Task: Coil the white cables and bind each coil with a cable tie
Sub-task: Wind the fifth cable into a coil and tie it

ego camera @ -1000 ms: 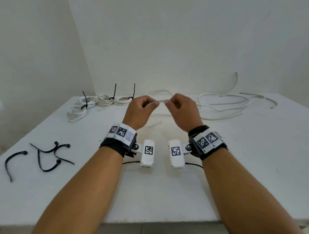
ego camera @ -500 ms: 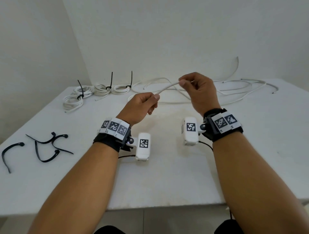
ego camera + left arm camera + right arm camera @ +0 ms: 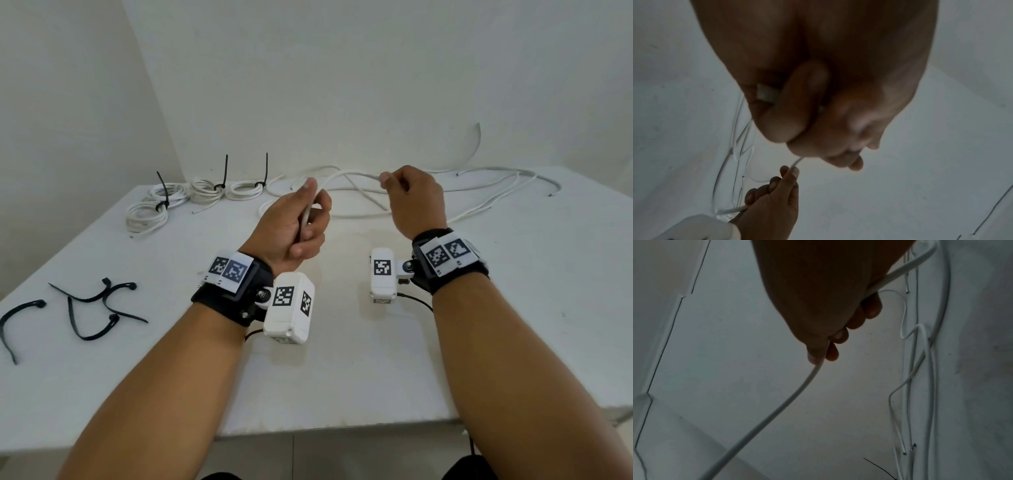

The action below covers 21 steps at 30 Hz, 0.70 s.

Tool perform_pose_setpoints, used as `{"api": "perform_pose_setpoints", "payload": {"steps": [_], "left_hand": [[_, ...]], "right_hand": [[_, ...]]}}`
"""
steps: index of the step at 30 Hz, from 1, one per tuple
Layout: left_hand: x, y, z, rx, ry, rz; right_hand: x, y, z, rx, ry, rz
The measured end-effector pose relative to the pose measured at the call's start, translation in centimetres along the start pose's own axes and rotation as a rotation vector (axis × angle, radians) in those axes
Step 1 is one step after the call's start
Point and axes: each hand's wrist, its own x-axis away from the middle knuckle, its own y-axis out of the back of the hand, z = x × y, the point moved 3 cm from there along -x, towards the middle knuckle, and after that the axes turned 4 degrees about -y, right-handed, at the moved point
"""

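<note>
My left hand (image 3: 297,224) is curled round the end of a white cable (image 3: 352,173), thumb up; the cable (image 3: 767,94) lies across its palm under the curled fingers. From there the cable arcs a short way right to my right hand (image 3: 412,200), which pinches it between thumb and forefinger. My right hand (image 3: 777,194) shows below in the left wrist view. In the right wrist view the cable (image 3: 764,418) leaves the pinching right hand (image 3: 818,308) toward lower left, and its other length trails off behind the hand. Both hands hover above the white table (image 3: 342,377).
Bound coils (image 3: 205,189) with upright black ties sit at the back left. Loose white cables (image 3: 507,174) sprawl along the back right near the wall. Several loose black cable ties (image 3: 92,305) lie at the front left, near the table's left edge.
The hands, close together a second ago, have drawn apart along the cable. My left hand has rolled thumb-up, so the cable end now runs through its fist. My right hand has dropped slightly.
</note>
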Motion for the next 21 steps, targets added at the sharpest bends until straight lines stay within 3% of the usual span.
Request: {"api": "perform_pose_setpoints", "payload": {"steps": [3,7,11,14,16,19,21], "left_hand": [[-0.2,-0.3,0.3,0.130,-0.018,0.055],[-0.7,0.3,-0.5,0.315,-0.180,-0.011],[-1.1,1.4,0.1,0.166,-0.267,-0.175],[-1.4,1.4,0.7,0.100,-0.298,-0.205],[-1.6,1.8,1.0,-0.035,-0.309,-0.259],[-1.5,2.6,1.5,-0.544,-0.329,-0.389],[-1.6,2.4,1.6,-0.818,-0.310,-0.370]], "right_hand": [[0.2,0.1,-0.3,0.042,-0.023,0.060],[1.9,-1.8,1.0,0.149,0.059,0.402],[3.2,-2.7,2.0,0.185,0.084,0.613],[3.9,-2.8,2.6,0.209,0.109,0.709],[4.3,-3.0,2.9,0.212,0.123,0.761],[4.9,-3.3,3.6,0.184,0.144,0.806],[5.3,-3.5,4.1,0.195,0.178,0.821]]}}
